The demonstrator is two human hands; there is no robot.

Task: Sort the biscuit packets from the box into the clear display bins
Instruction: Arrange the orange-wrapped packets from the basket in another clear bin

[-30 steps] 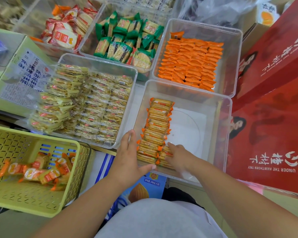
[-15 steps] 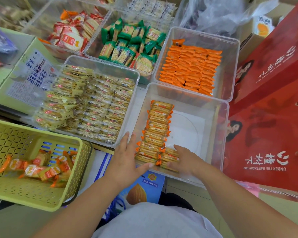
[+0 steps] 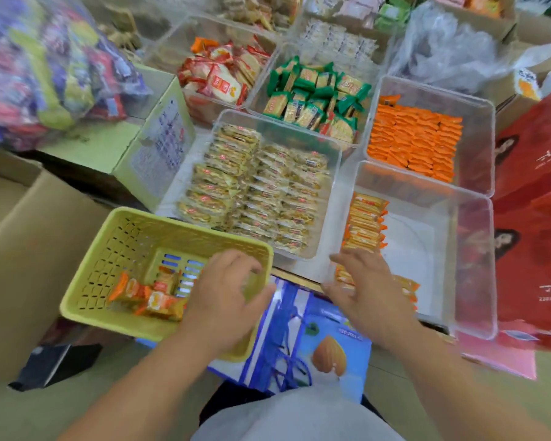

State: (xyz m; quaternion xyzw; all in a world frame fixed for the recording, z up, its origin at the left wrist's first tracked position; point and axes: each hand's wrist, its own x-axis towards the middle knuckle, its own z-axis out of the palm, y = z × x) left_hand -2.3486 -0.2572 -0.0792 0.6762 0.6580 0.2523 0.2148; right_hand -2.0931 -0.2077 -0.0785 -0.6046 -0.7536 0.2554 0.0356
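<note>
A row of orange-and-gold wrapped biscuit packets [image 3: 365,222] is lying in the near clear plastic bin [image 3: 473,265], stacked along its left wall, the row's long axis running away from the person. The right hand [image 3: 365,289] is hovering over the row's near end, fingers spread and holding nothing. The left hand [image 3: 228,292] is reaching over the yellow perforated plastic basket [image 3: 109,265], fingers loosely curled, seemingly empty through the blur; loose orange packets [image 3: 150,296] are lying there. Cardboard boxes [image 3: 29,249] and filled bins are crowding the surface.
</note>
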